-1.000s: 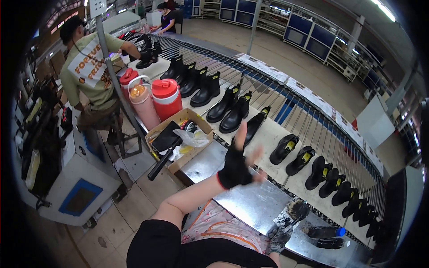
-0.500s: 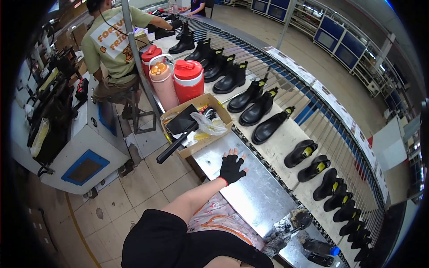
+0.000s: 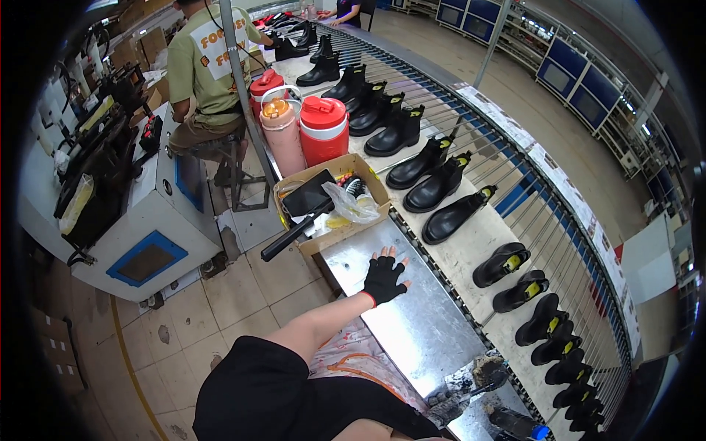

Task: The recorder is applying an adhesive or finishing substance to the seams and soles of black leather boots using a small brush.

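My left hand (image 3: 385, 281), in a black fingerless glove with a red cuff edge, lies palm down on a bare metal tabletop (image 3: 412, 323). Its fingers are spread and nothing is in them. Beyond the fingertips stands a cardboard box (image 3: 334, 239) holding a black tablet-like slab (image 3: 307, 193), a clear plastic bag (image 3: 353, 206) and small items. A black bar-shaped thing (image 3: 288, 241) juts over the box's near side. My right hand does not show. Toward the lower right, a dark, crusted container (image 3: 489, 373) sits beside a grey, dirty clump (image 3: 445, 409) whose kind I cannot make out.
Black ankle boots (image 3: 441, 184) line a roller conveyor along the table's right side. Red jugs (image 3: 323, 140) and a pink bottle (image 3: 282, 147) stand past the box. A blue-capped bottle (image 3: 517, 424) lies lower right. A person (image 3: 209, 66) sits far left near a white machine (image 3: 147, 242).
My view has turned slightly, so the far scene appears shifted right and the near right things lower. My left hand stays flat on the metal.
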Demonstrator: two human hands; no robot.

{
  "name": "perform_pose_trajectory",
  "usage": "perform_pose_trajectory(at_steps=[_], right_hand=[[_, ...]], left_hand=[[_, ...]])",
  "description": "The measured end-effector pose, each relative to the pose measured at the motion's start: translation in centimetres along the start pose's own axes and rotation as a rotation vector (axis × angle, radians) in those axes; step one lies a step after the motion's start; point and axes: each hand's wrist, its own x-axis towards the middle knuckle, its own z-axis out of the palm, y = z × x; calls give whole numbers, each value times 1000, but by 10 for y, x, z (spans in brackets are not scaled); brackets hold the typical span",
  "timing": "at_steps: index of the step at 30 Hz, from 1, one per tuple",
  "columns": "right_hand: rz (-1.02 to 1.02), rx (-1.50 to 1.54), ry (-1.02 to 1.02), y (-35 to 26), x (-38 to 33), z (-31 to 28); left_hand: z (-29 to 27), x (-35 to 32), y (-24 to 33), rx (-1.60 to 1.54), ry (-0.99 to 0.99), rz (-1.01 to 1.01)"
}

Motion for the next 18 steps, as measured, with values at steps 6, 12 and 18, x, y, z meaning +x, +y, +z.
perform_pose_trajectory(at_steps=[6,12,18], right_hand=[[-17,23,-19,-1,1,-2],[-15,11,-64,-5,0,-6],[171,43,-203,-24,-7,-6]], left_hand=[[3,3,0,32,-12,-26],[4,0,2,38,11,-39],[5,2,4,24,-37,-32]])
